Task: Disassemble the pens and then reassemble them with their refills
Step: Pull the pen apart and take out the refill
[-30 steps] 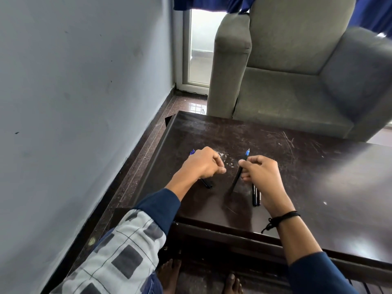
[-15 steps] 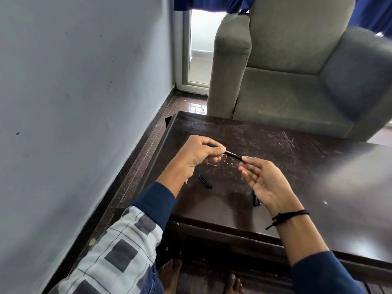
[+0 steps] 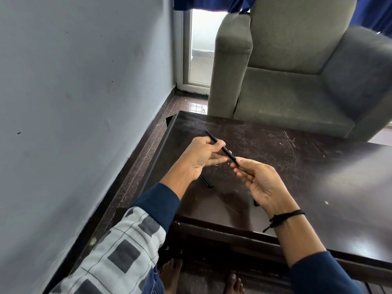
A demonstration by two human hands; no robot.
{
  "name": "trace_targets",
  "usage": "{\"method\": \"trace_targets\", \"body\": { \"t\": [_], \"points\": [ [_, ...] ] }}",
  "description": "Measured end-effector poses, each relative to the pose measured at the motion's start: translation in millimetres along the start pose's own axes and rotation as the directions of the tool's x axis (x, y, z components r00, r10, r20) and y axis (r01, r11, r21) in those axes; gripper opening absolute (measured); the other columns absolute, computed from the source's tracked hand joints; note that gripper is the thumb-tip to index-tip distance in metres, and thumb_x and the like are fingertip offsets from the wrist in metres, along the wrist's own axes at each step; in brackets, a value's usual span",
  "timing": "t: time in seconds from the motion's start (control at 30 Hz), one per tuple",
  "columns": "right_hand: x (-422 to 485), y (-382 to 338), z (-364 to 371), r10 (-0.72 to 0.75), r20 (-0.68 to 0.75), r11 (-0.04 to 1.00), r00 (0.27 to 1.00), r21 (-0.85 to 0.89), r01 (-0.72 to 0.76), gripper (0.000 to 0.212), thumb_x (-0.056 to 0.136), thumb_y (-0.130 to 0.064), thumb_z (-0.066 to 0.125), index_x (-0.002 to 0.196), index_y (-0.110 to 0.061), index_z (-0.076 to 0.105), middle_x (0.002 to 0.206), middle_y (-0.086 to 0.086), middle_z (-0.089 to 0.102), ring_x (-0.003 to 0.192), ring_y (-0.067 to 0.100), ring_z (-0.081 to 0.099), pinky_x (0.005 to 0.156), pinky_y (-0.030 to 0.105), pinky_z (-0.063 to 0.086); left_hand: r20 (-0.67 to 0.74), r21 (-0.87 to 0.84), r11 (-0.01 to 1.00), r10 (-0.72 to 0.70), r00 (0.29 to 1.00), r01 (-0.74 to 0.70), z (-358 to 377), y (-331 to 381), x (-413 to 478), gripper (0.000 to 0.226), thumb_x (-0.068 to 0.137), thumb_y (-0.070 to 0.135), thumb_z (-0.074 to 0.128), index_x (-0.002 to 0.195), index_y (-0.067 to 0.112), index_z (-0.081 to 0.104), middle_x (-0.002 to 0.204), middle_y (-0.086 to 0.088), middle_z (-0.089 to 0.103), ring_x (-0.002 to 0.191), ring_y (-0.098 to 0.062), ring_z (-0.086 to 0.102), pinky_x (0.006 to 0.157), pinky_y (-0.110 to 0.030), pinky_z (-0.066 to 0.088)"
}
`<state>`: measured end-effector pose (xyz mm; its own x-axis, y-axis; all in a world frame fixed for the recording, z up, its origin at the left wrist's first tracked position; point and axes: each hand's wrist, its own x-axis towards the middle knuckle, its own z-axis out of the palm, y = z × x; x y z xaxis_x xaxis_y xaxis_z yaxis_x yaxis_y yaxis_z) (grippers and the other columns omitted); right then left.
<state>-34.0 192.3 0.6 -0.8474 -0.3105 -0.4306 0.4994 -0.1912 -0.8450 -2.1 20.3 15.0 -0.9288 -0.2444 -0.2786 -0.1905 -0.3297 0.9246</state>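
Note:
A thin black pen (image 3: 221,147) is held above the dark wooden table (image 3: 297,166), slanting from far left to near right. My left hand (image 3: 201,158) pinches its middle between thumb and fingers. My right hand (image 3: 261,183) pinches its near end with the fingertips, palm turned up. A short black pen part (image 3: 206,182) lies on the table below my left wrist. Another black pen piece (image 3: 256,203) shows only its end beside my right hand; the rest is hidden.
A grey armchair (image 3: 297,71) stands just behind the table's far edge. A grey wall (image 3: 74,102) runs along the left, with a strip of dark floor (image 3: 135,166) between it and the table. My bare feet (image 3: 169,274) are under the near edge.
Both hands have risen from the table with one pen between them. The pen has slid farther through my left hand, its far end now sticking out beyond the fingers.

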Motion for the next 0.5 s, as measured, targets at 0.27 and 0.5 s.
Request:
{"method": "trace_targets", "body": {
  "t": [0.27,0.5],
  "points": [
    [-1.9,1.4,0.9,-0.082,0.022,0.985,0.996,-0.148,0.084,0.009,0.092,-0.005,0.071,0.094,0.001,0.077,0.077,0.011,0.076,0.063,0.010,0.068,0.062,0.017,0.058,0.014,-0.029,0.999,-0.026,1.000,0.026,-0.8,0.3,-0.2,0.019,0.102,0.007,0.059,0.115,-0.006,0.062,0.079,-0.011,0.078,0.080,-0.024,0.078,0.065,-0.026,0.061],
    [1.7,3.4,2.1,-0.140,0.029,0.961,0.990,-0.238,0.143,0.013,0.092,-0.003,0.070,0.079,-0.003,0.075,0.067,0.007,0.071,0.055,0.007,0.061,0.053,0.014,0.051,0.016,-0.045,0.999,-0.006,1.000,0.007,-1.2,-3.8,0.0,0.012,0.090,-0.007,0.068,0.101,-0.003,0.068,0.088,-0.015,0.077,0.088,-0.025,0.078,0.070,-0.029,0.063]
  ]
}}
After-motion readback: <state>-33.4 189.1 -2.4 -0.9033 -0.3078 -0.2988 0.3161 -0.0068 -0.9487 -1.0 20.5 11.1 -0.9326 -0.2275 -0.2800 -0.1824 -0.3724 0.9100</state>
